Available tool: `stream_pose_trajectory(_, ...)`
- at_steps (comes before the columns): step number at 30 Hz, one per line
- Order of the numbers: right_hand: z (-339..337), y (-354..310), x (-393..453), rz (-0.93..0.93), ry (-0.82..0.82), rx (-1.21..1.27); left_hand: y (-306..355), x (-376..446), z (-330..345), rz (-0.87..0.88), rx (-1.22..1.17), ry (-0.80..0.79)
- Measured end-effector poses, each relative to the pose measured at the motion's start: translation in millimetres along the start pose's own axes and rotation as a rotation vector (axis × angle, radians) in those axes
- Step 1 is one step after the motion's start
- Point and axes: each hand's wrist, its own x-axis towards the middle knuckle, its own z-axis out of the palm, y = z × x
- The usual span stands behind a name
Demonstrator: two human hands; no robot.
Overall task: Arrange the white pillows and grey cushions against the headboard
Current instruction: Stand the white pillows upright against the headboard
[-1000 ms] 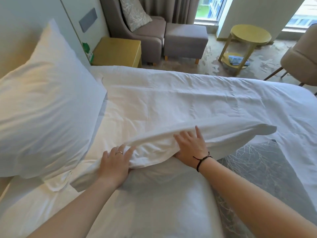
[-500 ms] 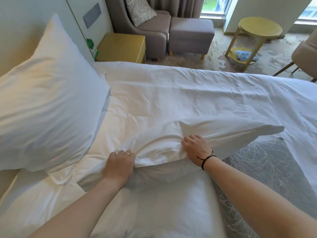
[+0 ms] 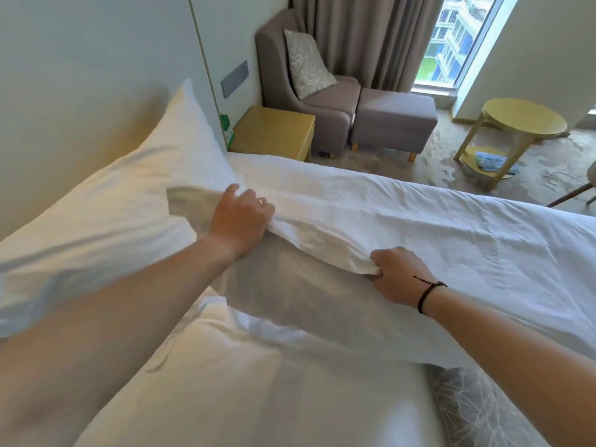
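One white pillow [image 3: 106, 221] already leans against the headboard [image 3: 80, 75]. Both hands clamp the top edge of a second pillow [image 3: 306, 295], lifted off the bed near its head end: the left hand [image 3: 240, 221] grips one corner, the right hand [image 3: 398, 275] pinches the seam. A third pillow [image 3: 258, 382] and a grey cushion [image 3: 474, 411] lie flat at the near edge, not yet placed.

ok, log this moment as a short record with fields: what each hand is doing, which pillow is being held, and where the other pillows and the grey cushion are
left hand: left hand grips the upper edge of the lifted pillow
right hand: right hand pinches the same pillow's edge
lifted pillow: white, raised off the bed, its underside facing the camera
upright pillow: upright pillow leans against the headboard
lower pillow: lower pillow lies flat beneath the lifted one
grey cushion: grey cushion on the bed at lower right, partly hidden
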Motion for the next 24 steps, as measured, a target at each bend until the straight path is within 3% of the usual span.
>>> stream_pose_trajectory(2,-32.3,-34.9,28.0,0.017,0.057,0.103,-38.9,39.3,-27.3,-0.13,0.003,0.101)
stream_pose_trajectory(4,-63.1,-74.5,58.5,0.056,0.13,0.185,-68.4,61.1,-45.3,-0.271,-0.166,0.175)
stream_pose_trajectory(7,-87.8,-129.3,110.4,0.191,0.173,0.374,-93.7,47.4,-47.6,-0.386,-0.51,0.155)
stream_pose_trajectory(10,-86.0,-181.8,162.8,0.298,0.112,0.566,-109.2,-1.2,-21.3,-0.474,-0.843,0.01)
stream_pose_trajectory(14,-23.6,-235.7,212.3,0.282,-0.075,0.472,-117.6,-80.6,36.0,-0.707,-1.14,-0.313)
stream_pose_trajectory(18,88.2,-268.7,200.5,0.214,-0.371,0.547,-109.3,-170.0,97.0,-0.82,-1.098,-0.54)
stream_pose_trajectory(19,113.2,-276.5,187.4,0.194,-0.461,0.565,-107.4,-189.3,108.5,-0.823,-1.064,-0.55)
stream_pose_trajectory(21,151.6,-285.4,169.8,0.115,-0.442,0.521,-108.2,-216.8,125.5,-0.873,-1.058,-0.491)
stream_pose_trajectory(24,176.3,-289.9,157.5,0.101,-0.383,0.461,-110.1,-232.3,138.9,-1.039,-1.089,-0.271)
